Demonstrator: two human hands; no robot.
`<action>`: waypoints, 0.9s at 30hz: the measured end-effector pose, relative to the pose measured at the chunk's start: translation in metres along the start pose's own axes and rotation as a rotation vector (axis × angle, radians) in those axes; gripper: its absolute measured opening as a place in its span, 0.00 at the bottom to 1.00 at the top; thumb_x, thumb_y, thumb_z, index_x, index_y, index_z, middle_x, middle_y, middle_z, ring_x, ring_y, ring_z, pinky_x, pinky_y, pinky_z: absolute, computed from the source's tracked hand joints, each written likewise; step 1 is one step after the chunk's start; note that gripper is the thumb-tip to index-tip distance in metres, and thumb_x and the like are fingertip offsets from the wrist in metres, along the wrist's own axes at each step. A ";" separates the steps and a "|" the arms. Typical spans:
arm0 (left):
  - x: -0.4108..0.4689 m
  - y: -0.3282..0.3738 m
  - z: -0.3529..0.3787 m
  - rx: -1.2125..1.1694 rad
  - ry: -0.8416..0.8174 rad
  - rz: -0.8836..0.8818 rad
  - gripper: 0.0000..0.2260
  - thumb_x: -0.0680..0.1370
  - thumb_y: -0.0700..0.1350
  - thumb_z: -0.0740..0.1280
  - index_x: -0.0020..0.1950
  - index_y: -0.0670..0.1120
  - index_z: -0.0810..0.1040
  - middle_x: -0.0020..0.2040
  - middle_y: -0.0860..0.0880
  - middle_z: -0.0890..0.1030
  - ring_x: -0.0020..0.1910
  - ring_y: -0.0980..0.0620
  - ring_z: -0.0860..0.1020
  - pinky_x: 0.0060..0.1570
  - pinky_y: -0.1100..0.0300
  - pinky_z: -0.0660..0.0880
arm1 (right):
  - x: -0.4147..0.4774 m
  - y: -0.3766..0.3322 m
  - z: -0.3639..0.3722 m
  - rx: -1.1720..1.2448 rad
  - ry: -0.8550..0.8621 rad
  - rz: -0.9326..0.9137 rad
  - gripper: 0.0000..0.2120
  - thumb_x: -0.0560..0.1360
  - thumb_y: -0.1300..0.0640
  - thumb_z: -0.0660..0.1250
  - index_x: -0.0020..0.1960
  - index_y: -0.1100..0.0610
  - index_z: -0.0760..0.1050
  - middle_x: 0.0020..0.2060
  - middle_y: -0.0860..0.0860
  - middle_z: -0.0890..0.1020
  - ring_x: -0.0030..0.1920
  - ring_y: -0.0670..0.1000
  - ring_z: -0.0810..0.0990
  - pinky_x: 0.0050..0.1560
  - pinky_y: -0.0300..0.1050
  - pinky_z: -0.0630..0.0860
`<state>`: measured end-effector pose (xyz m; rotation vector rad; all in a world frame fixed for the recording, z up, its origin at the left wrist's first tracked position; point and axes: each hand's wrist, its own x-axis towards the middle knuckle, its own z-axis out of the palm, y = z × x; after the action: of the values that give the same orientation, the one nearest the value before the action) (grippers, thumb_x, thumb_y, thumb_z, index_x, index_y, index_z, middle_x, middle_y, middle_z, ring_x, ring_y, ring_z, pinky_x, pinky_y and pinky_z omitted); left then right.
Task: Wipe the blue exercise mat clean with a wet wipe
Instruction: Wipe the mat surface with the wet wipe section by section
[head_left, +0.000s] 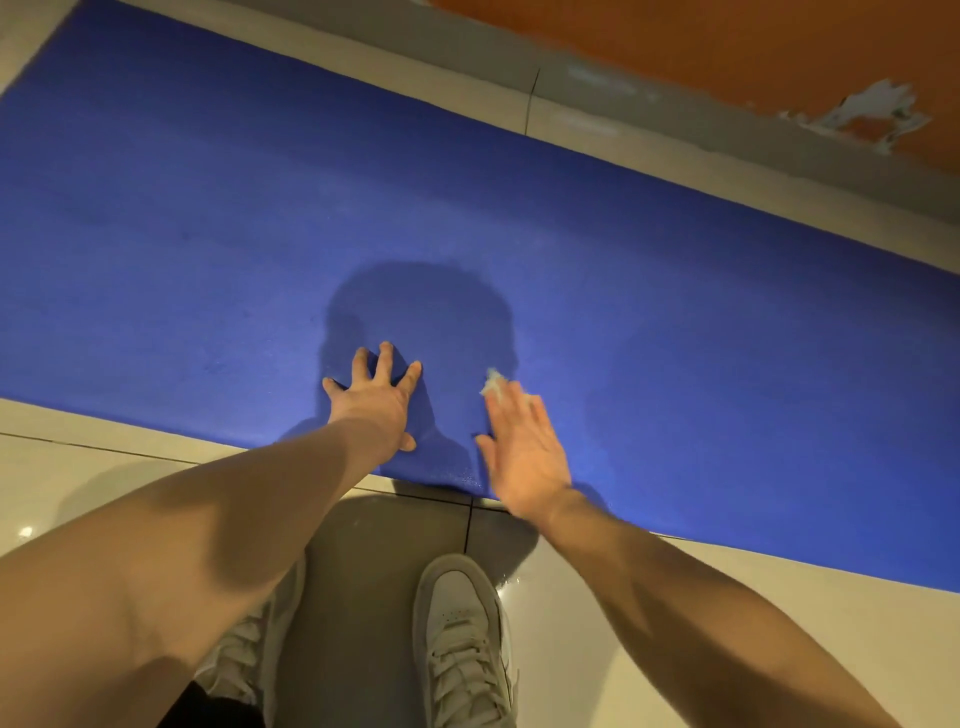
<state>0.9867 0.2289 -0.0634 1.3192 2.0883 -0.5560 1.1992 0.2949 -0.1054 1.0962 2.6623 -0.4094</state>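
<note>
Blue mat (208, 234), left hand (376, 402) splayed flat on it, right hand (524, 452) flat-fingered, pressing wet wipe (493, 384) to mat

Single head-worn wide-angle view, steeply downward, close over the blue mat (208, 234)

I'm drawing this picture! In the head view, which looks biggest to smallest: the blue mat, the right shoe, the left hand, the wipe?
1. blue mat
2. right shoe, though it is nearer the camera
3. left hand
4. wet wipe, mostly hidden under the right hand
</note>
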 end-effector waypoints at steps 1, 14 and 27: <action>0.000 -0.002 -0.001 0.001 -0.005 0.003 0.49 0.75 0.61 0.72 0.81 0.59 0.37 0.80 0.47 0.34 0.79 0.38 0.39 0.71 0.32 0.58 | 0.002 0.016 -0.004 0.011 0.038 0.100 0.31 0.83 0.48 0.57 0.82 0.56 0.53 0.82 0.50 0.53 0.80 0.56 0.54 0.80 0.52 0.50; 0.036 -0.009 -0.027 -0.006 0.230 0.010 0.38 0.79 0.60 0.66 0.81 0.48 0.51 0.81 0.45 0.45 0.79 0.41 0.48 0.73 0.43 0.60 | 0.025 -0.036 -0.003 0.177 0.040 0.003 0.35 0.83 0.41 0.44 0.83 0.59 0.45 0.83 0.52 0.43 0.82 0.52 0.38 0.81 0.51 0.40; 0.077 -0.019 -0.058 0.058 0.104 0.071 0.53 0.73 0.65 0.71 0.81 0.55 0.35 0.80 0.46 0.33 0.79 0.40 0.37 0.75 0.35 0.54 | 0.063 0.034 -0.031 0.250 0.088 0.439 0.37 0.85 0.45 0.53 0.82 0.63 0.41 0.83 0.56 0.44 0.82 0.57 0.42 0.81 0.53 0.42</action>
<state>0.9288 0.3075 -0.0723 1.4775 2.1129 -0.5314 1.1765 0.3695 -0.1023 1.7589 2.3838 -0.6251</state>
